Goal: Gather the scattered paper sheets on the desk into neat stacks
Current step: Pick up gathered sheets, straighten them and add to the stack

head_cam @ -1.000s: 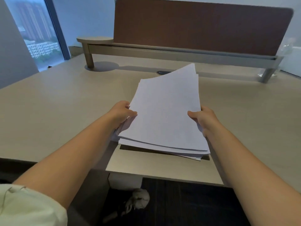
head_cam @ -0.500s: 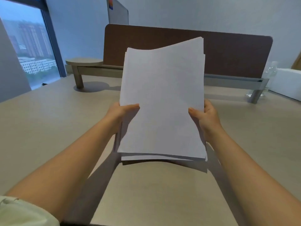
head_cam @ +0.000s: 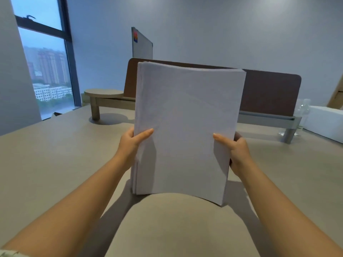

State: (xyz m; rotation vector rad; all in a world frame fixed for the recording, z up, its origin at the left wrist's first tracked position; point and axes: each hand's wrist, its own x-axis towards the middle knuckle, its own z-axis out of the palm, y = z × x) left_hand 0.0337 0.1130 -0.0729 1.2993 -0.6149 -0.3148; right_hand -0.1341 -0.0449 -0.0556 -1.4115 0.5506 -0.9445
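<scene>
Two-handed, left hand (head_cam: 132, 143) and right hand (head_cam: 236, 151) clamped round upright paper stack (head_cam: 185, 127), apparently for squaring edges against desk (head_cam: 55, 164).

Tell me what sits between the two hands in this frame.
The head view shows the paper stack held upright between the left hand and right hand; each grips a side edge, and the bottom edge meets the desk.

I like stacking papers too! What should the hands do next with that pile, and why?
Probably tap the paper stack down on the desk. The left hand and right hand hold it upright, and its left edges look uneven.
</scene>
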